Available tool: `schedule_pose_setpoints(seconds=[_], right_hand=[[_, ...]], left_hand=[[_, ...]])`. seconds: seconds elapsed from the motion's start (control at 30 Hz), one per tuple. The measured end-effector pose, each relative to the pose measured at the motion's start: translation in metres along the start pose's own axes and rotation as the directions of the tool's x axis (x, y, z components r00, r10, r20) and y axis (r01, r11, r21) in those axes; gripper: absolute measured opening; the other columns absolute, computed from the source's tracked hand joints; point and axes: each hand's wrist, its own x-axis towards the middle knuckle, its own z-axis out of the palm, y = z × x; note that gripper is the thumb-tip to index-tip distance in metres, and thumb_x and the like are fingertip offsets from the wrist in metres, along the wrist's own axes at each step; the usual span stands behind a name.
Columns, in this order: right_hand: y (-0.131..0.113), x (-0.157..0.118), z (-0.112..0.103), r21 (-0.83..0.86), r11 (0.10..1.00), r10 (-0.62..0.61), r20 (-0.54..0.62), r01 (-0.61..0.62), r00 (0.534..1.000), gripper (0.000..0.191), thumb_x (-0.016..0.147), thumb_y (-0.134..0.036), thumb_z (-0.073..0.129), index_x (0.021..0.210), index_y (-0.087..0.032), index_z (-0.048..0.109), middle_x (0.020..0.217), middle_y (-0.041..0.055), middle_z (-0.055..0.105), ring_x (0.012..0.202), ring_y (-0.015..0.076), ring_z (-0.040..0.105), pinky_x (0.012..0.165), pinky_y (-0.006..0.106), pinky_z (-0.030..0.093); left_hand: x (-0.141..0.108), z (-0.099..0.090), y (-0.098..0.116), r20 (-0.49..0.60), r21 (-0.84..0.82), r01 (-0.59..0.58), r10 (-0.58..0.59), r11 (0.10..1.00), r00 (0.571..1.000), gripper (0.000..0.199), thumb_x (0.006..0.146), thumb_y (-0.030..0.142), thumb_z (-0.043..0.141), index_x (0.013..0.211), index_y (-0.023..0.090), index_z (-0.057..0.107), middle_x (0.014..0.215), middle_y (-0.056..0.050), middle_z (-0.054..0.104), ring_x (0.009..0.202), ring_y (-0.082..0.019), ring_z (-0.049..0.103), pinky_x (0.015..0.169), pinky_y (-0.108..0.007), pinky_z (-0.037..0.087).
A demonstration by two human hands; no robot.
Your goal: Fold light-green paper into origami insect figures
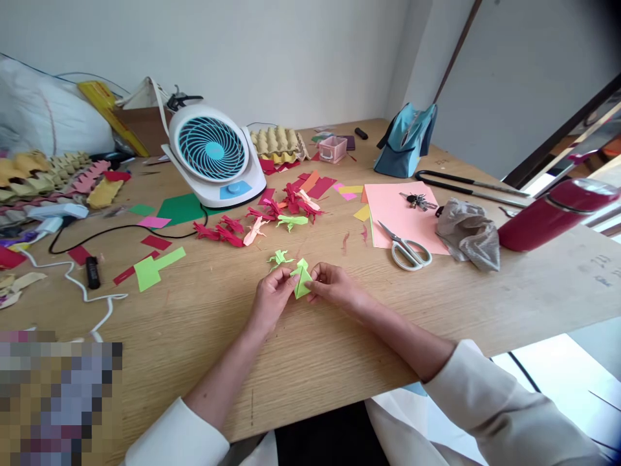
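Observation:
Between my two hands is a small folded piece of light green paper (pixel 301 282), pointed at the top and bottom, with a crease down its face. My left hand (pixel 273 292) pinches its left edge between thumb and fingers. On the opposite edge, my right hand (pixel 334 285) is closed with its thumb on the paper. Just behind them lies a light green folded paper figure (pixel 280 259) with thin limbs. Farther back, another green paper figure (pixel 292 222) rests beside several red folded figures (pixel 228 231) and a pale pink one (pixel 255 231).
A white fan (pixel 213 152) stands at the back left. To the right lie scissors (pixel 410 254), pink paper sheets (pixel 388 200), keys (pixel 418 202), a grey cloth bag (pixel 468 233) and a red flask (pixel 548 217). Green paper scraps (pixel 147 274) and a white cable (pixel 82 285) lie left.

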Motion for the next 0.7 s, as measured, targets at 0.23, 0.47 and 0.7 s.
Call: schedule_pose_setpoints(seconds=[0.23, 0.47, 0.7], right_hand=[[-0.005, -0.003, 0.000, -0.200, 0.977, -0.073, 0.010, 0.074, 0.997, 0.038, 0.074, -0.049, 0.074, 0.076, -0.018, 0.053, 0.061, -0.0069, 0.050, 0.048, 0.0056, 0.043, 0.045, 0.020, 0.036], [-0.003, -0.005, 0.002, -0.283, 0.957, -0.074, -0.006, 0.069, 0.997, 0.036, 0.074, -0.046, 0.074, 0.071, -0.018, 0.052, 0.056, -0.0073, 0.047, 0.048, 0.0068, 0.040, 0.045, 0.021, 0.029], [-0.003, -0.006, 0.004, -0.270, 0.957, -0.120, -0.052, 0.102, 0.991, 0.042, 0.074, -0.054, 0.073, 0.070, -0.019, 0.050, 0.057, -0.0065, 0.047, 0.049, 0.0073, 0.041, 0.047, 0.021, 0.031]], left_hand=[[-0.005, -0.005, 0.009, 0.039, 0.100, -0.023, 0.019, 0.995, 0.999, 0.027, 0.084, 0.039, 0.062, 0.069, 0.016, 0.060, 0.063, 0.003, 0.053, 0.061, -0.011, 0.047, 0.060, -0.021, 0.039], [-0.011, -0.006, 0.018, 0.000, 0.278, -0.110, 0.114, 0.954, 0.993, 0.029, 0.087, 0.036, 0.055, 0.066, 0.016, 0.056, 0.057, 0.005, 0.042, 0.054, -0.008, 0.037, 0.052, -0.020, 0.032], [-0.018, 0.007, 0.013, 0.012, 0.036, 0.070, -0.071, 0.997, 0.997, 0.034, 0.083, 0.047, 0.062, 0.068, 0.018, 0.054, 0.062, 0.004, 0.047, 0.057, -0.010, 0.047, 0.051, -0.020, 0.045]])
